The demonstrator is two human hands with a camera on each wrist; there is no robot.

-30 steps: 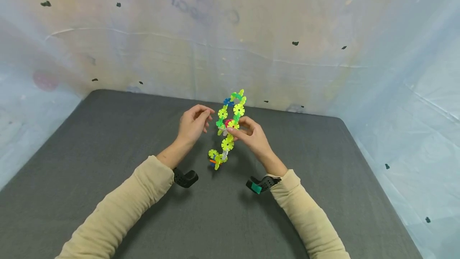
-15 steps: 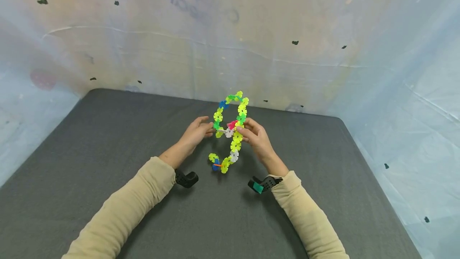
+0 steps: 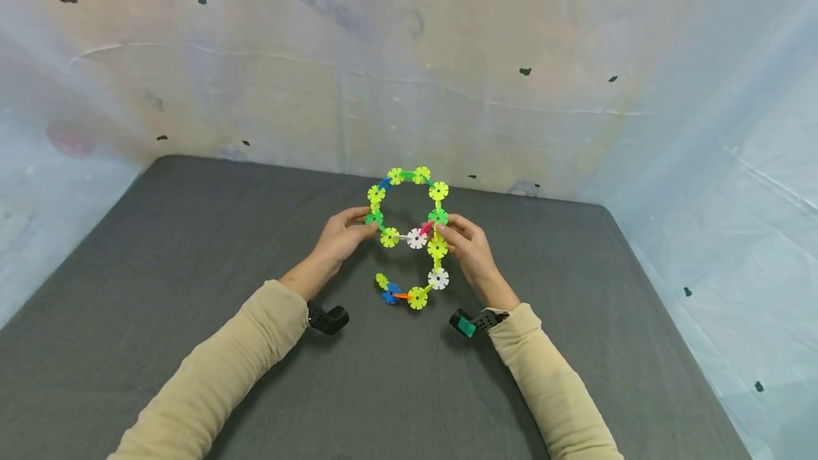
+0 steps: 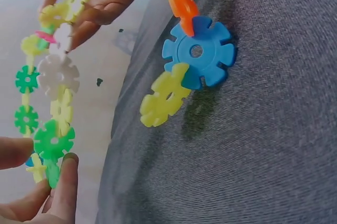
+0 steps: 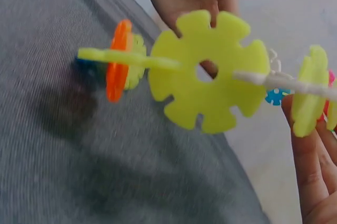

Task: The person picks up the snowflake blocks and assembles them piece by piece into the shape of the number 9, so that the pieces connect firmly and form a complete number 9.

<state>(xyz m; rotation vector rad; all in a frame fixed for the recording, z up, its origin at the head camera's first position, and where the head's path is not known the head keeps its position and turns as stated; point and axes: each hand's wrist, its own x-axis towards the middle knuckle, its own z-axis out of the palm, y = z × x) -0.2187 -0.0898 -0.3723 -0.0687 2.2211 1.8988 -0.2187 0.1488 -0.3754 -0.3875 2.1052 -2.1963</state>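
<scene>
A chain of slotted flower-shaped plastic discs, mostly yellow with green, blue, white, pink and orange ones, forms a 9-like shape: a closed loop above, a curved tail below. My left hand pinches a green disc at the loop's left side between thumb and fingers. At the right side, my right hand holds the chain near another green disc, where the pink disc joins. The tail ends in a blue disc and a yellow disc. Some right fingertips are hidden behind the discs.
A dark grey cloth-covered table lies beneath, with shadows under the chain. Pale plastic sheeting with dark spots rises behind the table and at both sides. Black bands with camera mounts sit at both wrists.
The chain has turned from nearly edge-on to face-on, its loop opening wider. My left hand has gone from beside the chain to gripping its left side. My right hand has moved slightly right.
</scene>
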